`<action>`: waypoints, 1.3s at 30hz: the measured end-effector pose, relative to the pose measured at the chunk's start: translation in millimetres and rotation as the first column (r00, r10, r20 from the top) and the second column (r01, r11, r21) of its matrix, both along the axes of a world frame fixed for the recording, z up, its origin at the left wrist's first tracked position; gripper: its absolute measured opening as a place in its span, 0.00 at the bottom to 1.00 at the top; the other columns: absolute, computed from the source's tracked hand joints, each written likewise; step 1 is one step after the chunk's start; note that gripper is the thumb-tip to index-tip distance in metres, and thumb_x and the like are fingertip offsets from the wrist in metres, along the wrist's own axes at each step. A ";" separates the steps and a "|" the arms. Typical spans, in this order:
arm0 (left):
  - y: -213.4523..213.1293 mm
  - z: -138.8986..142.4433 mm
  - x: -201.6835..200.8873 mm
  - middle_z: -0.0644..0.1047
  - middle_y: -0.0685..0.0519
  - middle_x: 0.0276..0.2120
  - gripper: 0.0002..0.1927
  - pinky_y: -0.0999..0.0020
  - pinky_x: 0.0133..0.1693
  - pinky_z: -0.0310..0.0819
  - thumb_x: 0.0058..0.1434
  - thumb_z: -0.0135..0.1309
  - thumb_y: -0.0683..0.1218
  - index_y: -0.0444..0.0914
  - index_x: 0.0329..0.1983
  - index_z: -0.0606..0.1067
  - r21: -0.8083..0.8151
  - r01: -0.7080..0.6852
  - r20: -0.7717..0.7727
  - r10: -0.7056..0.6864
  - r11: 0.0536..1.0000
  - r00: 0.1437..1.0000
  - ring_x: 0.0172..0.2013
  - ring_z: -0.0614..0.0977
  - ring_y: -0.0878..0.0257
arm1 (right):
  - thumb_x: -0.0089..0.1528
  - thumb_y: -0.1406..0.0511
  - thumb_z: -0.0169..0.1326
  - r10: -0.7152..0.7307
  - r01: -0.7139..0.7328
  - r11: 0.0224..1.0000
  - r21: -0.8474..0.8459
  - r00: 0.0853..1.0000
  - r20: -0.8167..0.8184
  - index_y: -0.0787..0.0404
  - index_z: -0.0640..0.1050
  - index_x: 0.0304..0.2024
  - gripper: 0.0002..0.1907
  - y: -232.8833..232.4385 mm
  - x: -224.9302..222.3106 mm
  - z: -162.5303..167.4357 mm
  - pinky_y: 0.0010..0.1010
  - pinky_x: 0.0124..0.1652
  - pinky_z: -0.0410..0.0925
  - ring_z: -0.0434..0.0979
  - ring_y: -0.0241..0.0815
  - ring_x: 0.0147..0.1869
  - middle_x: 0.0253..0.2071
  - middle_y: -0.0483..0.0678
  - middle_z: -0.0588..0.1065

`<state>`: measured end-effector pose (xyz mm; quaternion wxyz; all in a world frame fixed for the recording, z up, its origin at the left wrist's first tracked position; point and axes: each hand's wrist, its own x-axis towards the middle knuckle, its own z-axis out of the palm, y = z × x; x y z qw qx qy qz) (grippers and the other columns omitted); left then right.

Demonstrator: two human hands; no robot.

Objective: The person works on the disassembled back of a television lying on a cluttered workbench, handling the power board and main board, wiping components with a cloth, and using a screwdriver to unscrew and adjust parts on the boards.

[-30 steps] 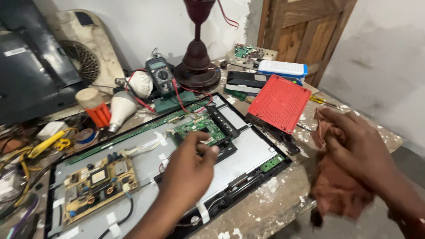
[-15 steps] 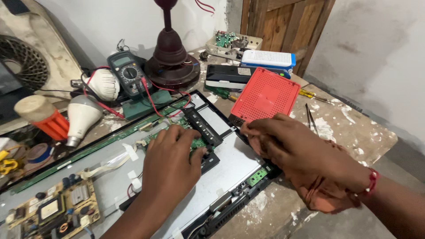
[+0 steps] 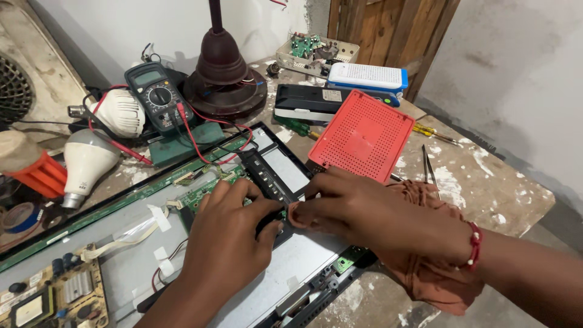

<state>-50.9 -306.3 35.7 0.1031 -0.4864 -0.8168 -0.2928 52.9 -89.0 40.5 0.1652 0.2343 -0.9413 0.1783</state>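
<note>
An opened flat-screen panel [image 3: 316, 249] lies back-up on the workbench, with a green circuit board [image 3: 203, 191] and a black connector strip [image 3: 267, 173] near its middle. My left hand [image 3: 228, 240] rests palm-down on the green board, fingers spread over it. My right hand [image 3: 370, 212] reaches in from the right and its fingertips pinch something small at the black strip, right against my left thumb. What it pinches is hidden. A rust-brown cloth [image 3: 431, 273] lies under my right wrist.
A red perforated plastic cover [image 3: 361, 136] sits just behind my right hand. A multimeter [image 3: 155, 94] with red leads, a dark lamp base [image 3: 225, 79], two bulbs [image 3: 88, 161], a power supply board [image 3: 54, 297] and tweezers [image 3: 427, 161] crowd the bench.
My right hand has come in from the right edge to the black strip and met my left hand. The camera has moved closer and down over the panel.
</note>
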 end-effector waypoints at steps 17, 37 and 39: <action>7.4 0.4 -7.4 0.77 0.53 0.37 0.13 0.57 0.45 0.68 0.46 0.66 0.44 0.42 0.38 0.86 -0.033 -0.007 0.060 0.009 0.999 0.998 0.41 0.75 0.53 | 0.50 0.73 0.57 0.003 0.004 0.977 0.213 0.999 -0.032 0.57 0.83 0.50 0.24 -4.5 2.7 -7.3 0.39 0.42 0.68 0.70 0.49 0.47 0.43 0.48 0.73; 11.6 5.5 -2.9 0.78 0.53 0.36 0.13 0.58 0.43 0.70 0.48 0.67 0.45 0.41 0.38 0.86 -0.098 -0.007 0.088 0.016 0.995 0.996 0.39 0.75 0.53 | 0.56 0.69 0.59 -0.065 0.083 0.983 0.167 0.992 -0.106 0.59 0.81 0.52 0.20 0.0 21.4 0.6 0.37 0.44 0.69 0.73 0.48 0.47 0.42 0.46 0.74; 12.8 6.3 -2.9 0.78 0.53 0.36 0.15 0.57 0.43 0.70 0.46 0.65 0.43 0.41 0.39 0.86 -0.085 0.000 0.075 0.007 0.996 0.997 0.40 0.75 0.53 | 0.56 0.68 0.60 -0.064 0.080 0.987 0.142 0.991 -0.113 0.57 0.81 0.49 0.17 -4.1 13.7 -6.0 0.37 0.43 0.69 0.73 0.47 0.46 0.41 0.45 0.74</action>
